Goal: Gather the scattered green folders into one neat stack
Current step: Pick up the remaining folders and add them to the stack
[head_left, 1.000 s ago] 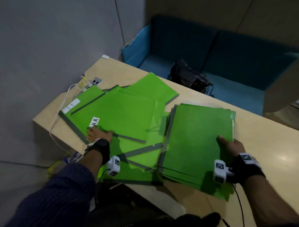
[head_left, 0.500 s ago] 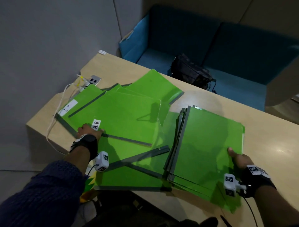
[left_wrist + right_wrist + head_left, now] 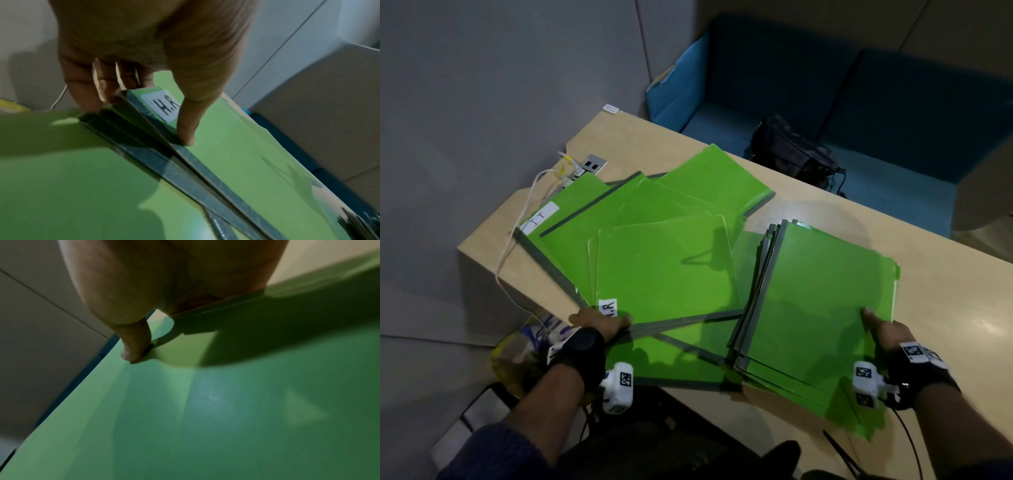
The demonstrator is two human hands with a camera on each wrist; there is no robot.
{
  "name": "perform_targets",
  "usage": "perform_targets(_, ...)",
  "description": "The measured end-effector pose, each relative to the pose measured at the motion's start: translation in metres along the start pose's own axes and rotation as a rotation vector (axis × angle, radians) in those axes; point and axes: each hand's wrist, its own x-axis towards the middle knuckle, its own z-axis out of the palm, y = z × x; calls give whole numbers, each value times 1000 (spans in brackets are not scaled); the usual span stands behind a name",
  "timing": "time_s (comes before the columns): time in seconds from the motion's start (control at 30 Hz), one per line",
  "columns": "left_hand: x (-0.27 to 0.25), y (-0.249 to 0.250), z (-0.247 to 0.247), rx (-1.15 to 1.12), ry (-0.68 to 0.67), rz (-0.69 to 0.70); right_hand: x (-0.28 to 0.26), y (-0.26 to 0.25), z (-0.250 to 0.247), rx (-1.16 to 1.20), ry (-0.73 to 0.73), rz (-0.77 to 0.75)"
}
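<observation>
From the head view, folders (image 3: 667,267) lie fanned on the table (image 3: 945,291), each hand pinching a bundle's near edge, likely to merge them. The left hand (image 3: 144,53) clamps several spines, thumb on top. The right hand (image 3: 164,280) presses its thumb on its stack (image 3: 205,410), fingers hidden beneath.

Grey wall panels (image 3: 500,85), light wooden table (image 3: 945,291), blue sofa (image 3: 893,102), dim light

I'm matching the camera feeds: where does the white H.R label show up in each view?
Head: H.R label at lower left, beside the left hand.
Left wrist: upper centre, H.R label left of the thumb.
Right wrist: not in view.
Shared landmark: the left hand gripping that labelled green folder.
</observation>
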Motion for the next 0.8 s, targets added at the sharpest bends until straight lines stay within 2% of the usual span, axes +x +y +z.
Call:
perform_targets(0.13,-1,-3,-4,-125,20,-1,-4,4,-2,-11,-39,-8)
perform_targets(0.3,1,-9,-2,-261,-77,-32,-4,3,2,-45,-42,-4)
perform_targets(0.4,-3,-15,-3,-444,-106,-6,4,5,3,-82,-45,-32)
perform_targets(0.5,-8,-22,-18,-563,-95,126,8,9,5,-121,-37,-38)
perform_targets(0.57,-18,-20,-34,-637,-41,241,6,8,5,-154,-6,-87)
perform_targets(0.7,-44,9,-80,-1091,115,525,10,10,9,-40,58,-121)
perform_targets(0.73,-48,16,-88,-1221,133,573,9,11,9,16,70,-143)
perform_targets(0.8,-55,33,-98,-1453,83,588,8,10,8,-14,63,-123)
